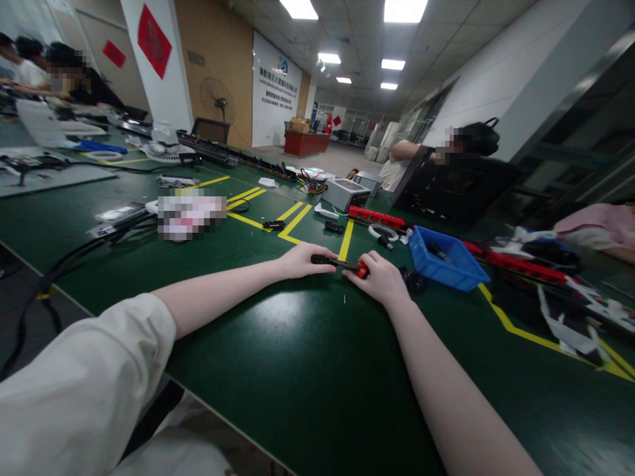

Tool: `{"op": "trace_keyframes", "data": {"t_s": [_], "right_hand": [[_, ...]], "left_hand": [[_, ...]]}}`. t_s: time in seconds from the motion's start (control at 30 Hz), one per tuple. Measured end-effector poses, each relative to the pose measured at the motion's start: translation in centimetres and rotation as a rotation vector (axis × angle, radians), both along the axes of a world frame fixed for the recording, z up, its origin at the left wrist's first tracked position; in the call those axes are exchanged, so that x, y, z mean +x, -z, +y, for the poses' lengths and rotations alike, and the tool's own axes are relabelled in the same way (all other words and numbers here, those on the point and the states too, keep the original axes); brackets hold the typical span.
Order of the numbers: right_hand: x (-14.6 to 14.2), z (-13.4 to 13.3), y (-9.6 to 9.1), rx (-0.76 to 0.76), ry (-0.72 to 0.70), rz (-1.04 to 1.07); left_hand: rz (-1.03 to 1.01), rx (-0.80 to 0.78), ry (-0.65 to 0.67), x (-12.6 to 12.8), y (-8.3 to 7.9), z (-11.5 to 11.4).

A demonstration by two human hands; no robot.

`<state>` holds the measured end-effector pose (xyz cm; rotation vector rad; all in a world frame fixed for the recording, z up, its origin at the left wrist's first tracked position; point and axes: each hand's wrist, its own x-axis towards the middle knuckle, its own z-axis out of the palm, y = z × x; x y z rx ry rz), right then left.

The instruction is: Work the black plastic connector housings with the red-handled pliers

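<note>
Over the green table, my right hand (380, 277) is closed around orange-handled pliers (364, 270), whose dark jaws point left. Between the fingers and thumb of my left hand (299, 260) is a small black piece (322, 260). The jaws meet or overlap the right end of this piece; I cannot tell whether they grip it. A thin white sliver (344, 299) lies on the table just below my hands. Two small black parts, one on the left (274, 225) and one on the right (334, 227), lie beyond them.
To the right of my right hand stands a blue bin (446, 261) with dark items inside. A coiled white cable (383, 233), a grey power supply box (346, 194) and red strips (377, 217) lie farther back. Black cables (99, 238) cross the left edge. Other people sit around the table.
</note>
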<state>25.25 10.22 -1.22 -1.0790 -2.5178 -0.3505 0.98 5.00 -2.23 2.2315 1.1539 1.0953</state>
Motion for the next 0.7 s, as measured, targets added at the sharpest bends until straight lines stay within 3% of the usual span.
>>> {"op": "trace_keyframes", "data": {"t_s": [0.23,0.7], "right_hand": [[-0.08,-0.08,-0.2,-0.024,0.007,0.009],[-0.44,-0.4,-0.56,-0.022,0.078,-0.041]], "left_hand": [[0.071,0.062,0.017,0.0,-0.1,-0.11],[0.294,0.121,-0.084,0.12,0.04,-0.4]]}}
